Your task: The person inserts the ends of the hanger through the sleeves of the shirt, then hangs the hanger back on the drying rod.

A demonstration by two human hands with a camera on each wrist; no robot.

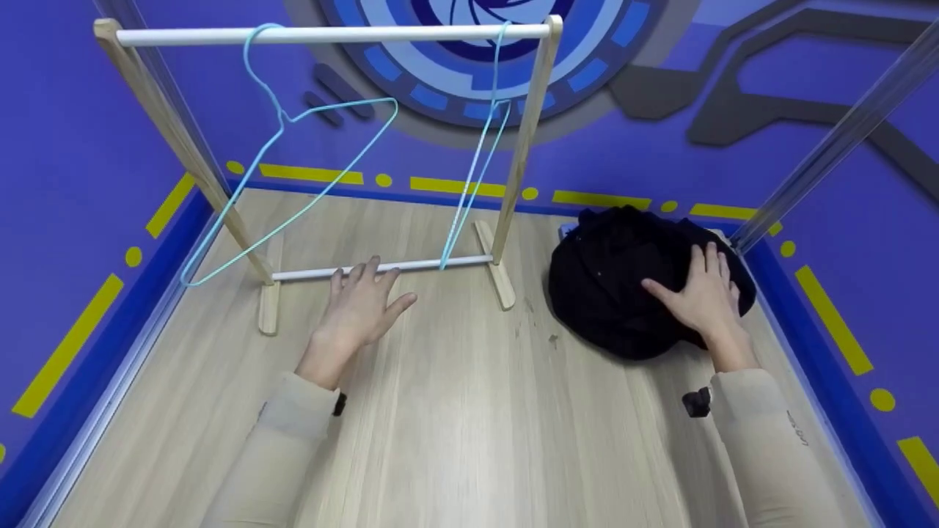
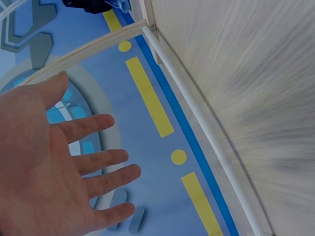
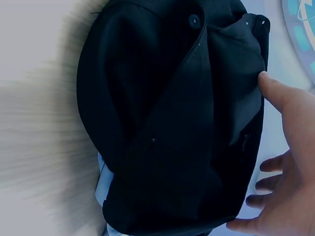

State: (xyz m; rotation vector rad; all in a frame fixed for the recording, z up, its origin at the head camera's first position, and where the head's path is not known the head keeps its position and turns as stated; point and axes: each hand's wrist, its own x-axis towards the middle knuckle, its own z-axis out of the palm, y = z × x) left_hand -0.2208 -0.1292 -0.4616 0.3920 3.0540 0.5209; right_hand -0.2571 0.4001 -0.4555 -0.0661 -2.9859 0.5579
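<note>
A bundled black garment (image 1: 623, 282) with buttons lies on the right side of the table, its folds and a dark button (image 3: 194, 20) showing in the right wrist view. My right hand (image 1: 706, 293) is over its right part with fingers spread; in the right wrist view the fingertips (image 3: 264, 76) come right at the garment's edge. Palm bare and fingers apart, my left hand (image 1: 361, 304) holds nothing. It hovers before the lower white bar (image 1: 315, 273) of a small wooden clothes rack (image 1: 524, 139).
Two light blue hangers hang from the rack's top rail (image 1: 330, 35): the left hanger (image 1: 323, 194) turned wide, the right hanger (image 1: 469, 183) nearly edge-on. Something pale blue (image 3: 104, 182) peeks from under the garment. Blue walls (image 1: 843, 220) with yellow marks enclose the wood-grain table (image 1: 469, 411).
</note>
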